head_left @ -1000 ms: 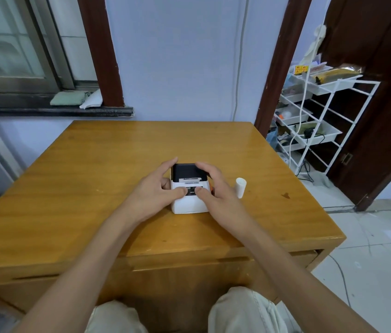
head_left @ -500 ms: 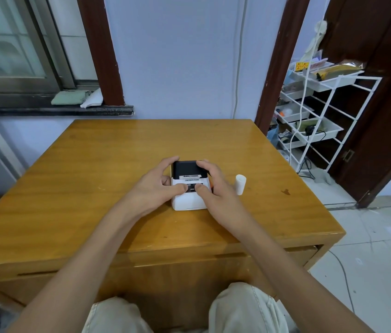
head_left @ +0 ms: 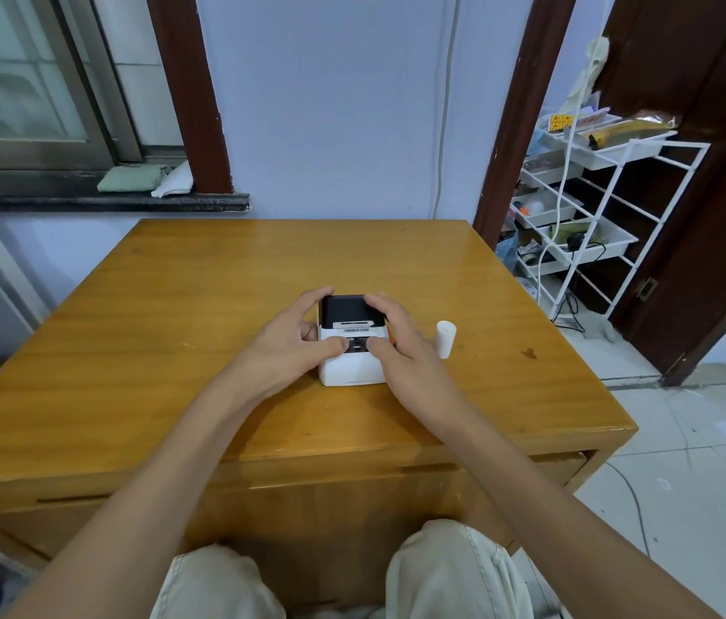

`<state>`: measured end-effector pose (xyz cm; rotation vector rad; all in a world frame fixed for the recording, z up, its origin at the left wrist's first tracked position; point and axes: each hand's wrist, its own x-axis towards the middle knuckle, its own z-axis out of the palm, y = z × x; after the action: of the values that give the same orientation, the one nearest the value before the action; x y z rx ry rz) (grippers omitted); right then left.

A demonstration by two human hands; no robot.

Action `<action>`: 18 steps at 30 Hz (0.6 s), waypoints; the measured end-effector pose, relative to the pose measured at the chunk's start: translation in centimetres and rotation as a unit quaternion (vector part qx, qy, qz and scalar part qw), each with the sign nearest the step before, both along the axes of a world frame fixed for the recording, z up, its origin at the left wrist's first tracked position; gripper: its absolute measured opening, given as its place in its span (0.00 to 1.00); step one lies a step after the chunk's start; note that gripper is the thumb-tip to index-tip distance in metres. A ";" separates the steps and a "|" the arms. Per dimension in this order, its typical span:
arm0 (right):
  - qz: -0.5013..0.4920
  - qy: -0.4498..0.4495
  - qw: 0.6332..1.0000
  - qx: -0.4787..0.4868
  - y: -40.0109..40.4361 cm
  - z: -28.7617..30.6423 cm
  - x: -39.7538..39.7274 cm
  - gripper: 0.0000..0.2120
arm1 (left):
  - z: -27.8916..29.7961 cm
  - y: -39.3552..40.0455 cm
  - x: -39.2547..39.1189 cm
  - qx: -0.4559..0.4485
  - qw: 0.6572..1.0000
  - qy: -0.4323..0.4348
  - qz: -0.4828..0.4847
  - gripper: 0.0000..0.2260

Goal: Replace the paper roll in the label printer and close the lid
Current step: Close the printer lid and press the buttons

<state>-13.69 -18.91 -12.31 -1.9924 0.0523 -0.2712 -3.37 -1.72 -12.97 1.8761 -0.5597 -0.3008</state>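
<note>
We see a small boxy label printer, glossy black on top and smooth white plastic below, sitting on a varnished, grained wooden table, its lid down. Our left hand cups its left side and our right hand its right, fingers curled around the casing, both thumbs pressed on the front panel. A short white paper roll stands upright just beside the right hand; whether they touch is unclear.
</note>
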 end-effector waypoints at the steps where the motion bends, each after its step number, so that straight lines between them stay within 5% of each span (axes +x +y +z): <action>1: 0.002 -0.001 1.000 0.000 0.0 0.0 0.0 0.25 | 0.0 0.0 0.0 -0.002 1.000 0.000 0.000 0.41; 18: -0.004 0.000 1.000 0.009 -0.2 -0.3 0.3 0.26 | -0.1 0.1 0.1 -0.015 1.000 -0.004 -0.008 0.39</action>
<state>-13.36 -19.15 -12.65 -1.9757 0.0632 -0.2746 -3.23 -1.66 -13.05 1.8444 -0.5815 -0.2939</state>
